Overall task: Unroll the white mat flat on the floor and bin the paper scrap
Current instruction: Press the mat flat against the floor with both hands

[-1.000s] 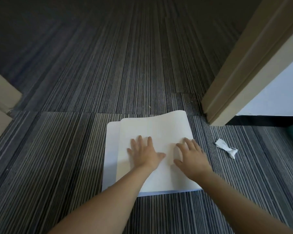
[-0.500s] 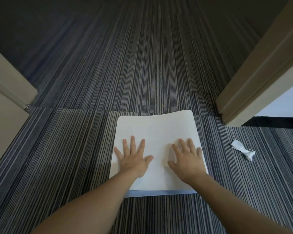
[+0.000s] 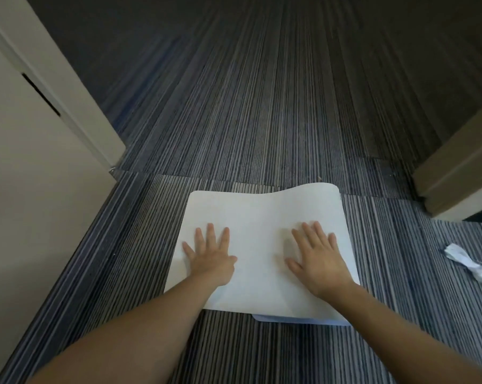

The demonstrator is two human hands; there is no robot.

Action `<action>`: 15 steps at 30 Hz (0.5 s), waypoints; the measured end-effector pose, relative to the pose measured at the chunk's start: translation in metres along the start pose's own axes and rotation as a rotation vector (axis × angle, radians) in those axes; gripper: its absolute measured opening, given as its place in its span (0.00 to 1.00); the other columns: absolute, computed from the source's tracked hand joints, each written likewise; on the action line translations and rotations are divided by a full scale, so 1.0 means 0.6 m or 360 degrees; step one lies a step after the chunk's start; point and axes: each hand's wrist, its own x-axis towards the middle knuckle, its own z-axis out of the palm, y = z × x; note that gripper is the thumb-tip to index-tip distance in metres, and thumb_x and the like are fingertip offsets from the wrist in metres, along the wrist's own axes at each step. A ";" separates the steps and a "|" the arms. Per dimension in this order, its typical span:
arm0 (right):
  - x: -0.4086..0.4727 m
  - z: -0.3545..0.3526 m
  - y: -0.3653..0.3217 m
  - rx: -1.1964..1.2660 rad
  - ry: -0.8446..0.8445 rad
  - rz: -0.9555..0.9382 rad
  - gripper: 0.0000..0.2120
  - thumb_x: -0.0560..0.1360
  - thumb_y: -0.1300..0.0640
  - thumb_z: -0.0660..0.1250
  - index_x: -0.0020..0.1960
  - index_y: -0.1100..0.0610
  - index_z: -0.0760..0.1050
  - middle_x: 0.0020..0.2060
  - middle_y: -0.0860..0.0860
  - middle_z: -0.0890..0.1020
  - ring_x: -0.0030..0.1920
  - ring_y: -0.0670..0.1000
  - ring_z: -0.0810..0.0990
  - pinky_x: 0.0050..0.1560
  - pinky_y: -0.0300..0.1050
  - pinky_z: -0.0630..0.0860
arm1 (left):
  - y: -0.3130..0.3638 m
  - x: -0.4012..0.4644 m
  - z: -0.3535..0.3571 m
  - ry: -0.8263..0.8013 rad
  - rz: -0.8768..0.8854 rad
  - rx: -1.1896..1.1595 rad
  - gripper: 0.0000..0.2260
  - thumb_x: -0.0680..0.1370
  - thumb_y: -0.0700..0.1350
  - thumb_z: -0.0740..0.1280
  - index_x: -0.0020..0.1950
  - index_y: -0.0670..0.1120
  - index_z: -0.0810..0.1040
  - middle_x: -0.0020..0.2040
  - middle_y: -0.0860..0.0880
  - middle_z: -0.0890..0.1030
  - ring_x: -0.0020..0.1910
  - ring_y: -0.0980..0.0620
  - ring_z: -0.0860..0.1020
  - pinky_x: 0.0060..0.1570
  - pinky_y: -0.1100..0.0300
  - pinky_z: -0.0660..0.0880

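The white mat (image 3: 262, 217) lies spread on the striped carpet in front of me. Its far right corner still curls up a little, and a pale blue underside shows along the near edge. My left hand (image 3: 210, 256) presses palm-down on the mat's left part with fingers spread. My right hand (image 3: 316, 257) presses flat on the right part, fingers apart. Neither hand holds anything. A crumpled white paper scrap (image 3: 466, 257) lies on the carpet to the right of the mat, well clear of my right hand.
A beige door or wall panel (image 3: 26, 176) stands close on the left. A tan door frame (image 3: 456, 173) juts in at the right. Striped grey-blue carpet (image 3: 262, 120) runs ahead into a dim corridor. No bin is in view.
My hands have slid apart across the mat, and the left fold has been flattened out. The view has shifted so the left panel fills more of the frame.
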 end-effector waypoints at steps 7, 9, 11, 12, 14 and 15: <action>0.014 0.032 -0.079 -0.0086 -0.0171 -0.0052 0.31 0.81 0.40 0.44 0.78 0.56 0.45 0.79 0.54 0.48 0.77 0.56 0.40 0.73 0.63 0.40 | 0.035 -0.041 0.026 -0.0082 0.0295 -0.0128 0.30 0.79 0.66 0.43 0.74 0.62 0.30 0.72 0.52 0.23 0.72 0.42 0.26 0.68 0.33 0.33; 0.013 0.037 -0.082 -0.0086 -0.0162 -0.0107 0.30 0.81 0.42 0.45 0.78 0.56 0.46 0.79 0.53 0.49 0.77 0.56 0.41 0.74 0.60 0.41 | 0.018 -0.041 0.042 -0.0130 0.0273 -0.0088 0.32 0.77 0.70 0.41 0.74 0.61 0.30 0.71 0.52 0.22 0.72 0.42 0.25 0.67 0.32 0.33; 0.013 0.036 -0.080 -0.0111 -0.0058 -0.0179 0.29 0.81 0.43 0.46 0.78 0.56 0.49 0.78 0.54 0.53 0.78 0.57 0.44 0.74 0.56 0.44 | -0.014 -0.035 0.046 -0.0110 0.0274 -0.0016 0.34 0.75 0.72 0.40 0.74 0.61 0.29 0.71 0.51 0.22 0.71 0.43 0.24 0.66 0.31 0.32; 0.014 0.033 -0.079 -0.0118 0.0005 -0.0209 0.29 0.81 0.43 0.47 0.78 0.57 0.51 0.78 0.54 0.55 0.78 0.57 0.46 0.74 0.55 0.45 | -0.032 -0.031 0.044 -0.0093 0.0265 0.0009 0.35 0.74 0.72 0.41 0.74 0.61 0.29 0.71 0.51 0.21 0.71 0.43 0.24 0.66 0.30 0.32; 0.018 0.025 -0.076 -0.0136 0.0086 -0.0237 0.29 0.81 0.43 0.49 0.77 0.57 0.54 0.77 0.55 0.58 0.77 0.57 0.48 0.74 0.55 0.47 | -0.066 -0.022 0.040 -0.0068 0.0245 0.0042 0.36 0.73 0.74 0.42 0.73 0.61 0.28 0.71 0.51 0.21 0.71 0.43 0.24 0.66 0.30 0.32; 0.021 0.022 -0.074 -0.0158 0.0097 -0.0237 0.29 0.81 0.43 0.48 0.77 0.57 0.54 0.77 0.55 0.58 0.77 0.57 0.48 0.74 0.56 0.47 | -0.081 -0.019 0.038 -0.0063 0.0242 0.0056 0.37 0.73 0.74 0.43 0.73 0.61 0.28 0.71 0.51 0.21 0.71 0.43 0.24 0.66 0.30 0.32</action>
